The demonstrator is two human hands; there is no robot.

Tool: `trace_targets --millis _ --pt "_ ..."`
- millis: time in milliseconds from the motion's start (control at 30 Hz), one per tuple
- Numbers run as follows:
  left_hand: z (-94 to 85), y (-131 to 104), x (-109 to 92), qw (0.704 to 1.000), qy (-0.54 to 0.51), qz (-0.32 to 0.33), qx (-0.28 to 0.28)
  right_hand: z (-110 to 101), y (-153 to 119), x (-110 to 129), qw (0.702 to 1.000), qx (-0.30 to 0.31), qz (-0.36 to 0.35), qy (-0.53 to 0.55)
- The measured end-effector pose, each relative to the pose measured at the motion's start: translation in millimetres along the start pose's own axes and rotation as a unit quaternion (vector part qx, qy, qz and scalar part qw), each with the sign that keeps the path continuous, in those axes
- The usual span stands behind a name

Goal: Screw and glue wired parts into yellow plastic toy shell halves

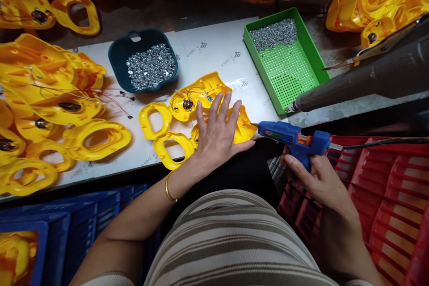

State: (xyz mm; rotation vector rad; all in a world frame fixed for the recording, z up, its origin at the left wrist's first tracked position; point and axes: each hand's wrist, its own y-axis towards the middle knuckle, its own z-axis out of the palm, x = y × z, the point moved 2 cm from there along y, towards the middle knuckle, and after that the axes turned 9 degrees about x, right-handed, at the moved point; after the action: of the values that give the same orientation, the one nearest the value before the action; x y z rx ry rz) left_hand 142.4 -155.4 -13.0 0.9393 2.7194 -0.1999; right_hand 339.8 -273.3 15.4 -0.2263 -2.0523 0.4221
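My right hand (321,178) is wrapped round the handle of a blue glue gun (284,134), its nozzle pointing left at the edge of a yellow plastic shell half (246,127). Over that shell lies my left hand (217,136), fingers outstretched, hiding much of it. Just beyond is a second yellow shell half (201,94), inner side up, with thin wires, a small green circuit board and a round dark part in it. Both shells have an oval loop handle at their left ends.
Screws fill part of a dark teal bin (115,60) and a green perforated tray (284,96). Piled yellow shells (43,80) with loose wires lie left. A grey power tool (362,76) reaches in from the right. Blue crates (80,214) and a red crate (385,196) stand below.
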Motion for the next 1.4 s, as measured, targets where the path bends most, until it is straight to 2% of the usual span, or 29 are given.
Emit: trace_targets --millis 67,133,267,333,467,533,600,733,800,1000,1400 --pt "0.0 0.5 0.3 1.000 0.002 0.002 -0.002 -1.1 -1.3 -3.9 0.999 0.011 0.027 0.027" --pt "-0.1 0.3 0.6 1.000 0.003 0.001 -0.001 -2.0 -3.2 -8.1 0.993 0.039 0.046 0.104" --pt "-0.3 -5.9 2.0 1.000 0.009 0.007 -0.006 -1.0 -4.9 -9.8 0.946 0.101 0.003 0.309" --pt "-1.3 -11.1 4.0 1.000 0.015 0.022 -0.014 0.6 -1.5 -8.9 0.937 0.084 -0.020 0.340" --pt "-10.2 -12.1 16.4 0.997 0.020 0.038 -0.056 7.4 17.3 -8.0 0.963 0.009 -0.043 0.266" --pt "-17.5 -3.1 28.1 0.997 0.022 0.001 -0.074 10.9 31.0 -7.7 0.980 -0.015 -0.046 0.191" --pt "-23.1 10.5 40.5 0.997 0.023 -0.045 -0.064 13.3 45.1 -6.6 0.991 -0.028 -0.041 0.125" --pt "-21.5 33.1 55.8 0.996 0.011 -0.082 0.017 15.0 66.9 1.7 0.997 -0.012 -0.031 0.063" --pt "-17.4 36.4 57.9 0.996 0.001 -0.087 0.035 14.4 73.2 7.9 0.998 -0.003 -0.029 0.054" --pt "-11.5 32.8 56.8 0.996 -0.017 -0.089 0.009 11.1 82.1 18.9 0.998 0.023 -0.023 0.044" --pt "-11.2 32.7 57.0 0.996 -0.026 -0.082 -0.005 11.9 86.4 20.9 0.999 0.032 -0.012 0.023"
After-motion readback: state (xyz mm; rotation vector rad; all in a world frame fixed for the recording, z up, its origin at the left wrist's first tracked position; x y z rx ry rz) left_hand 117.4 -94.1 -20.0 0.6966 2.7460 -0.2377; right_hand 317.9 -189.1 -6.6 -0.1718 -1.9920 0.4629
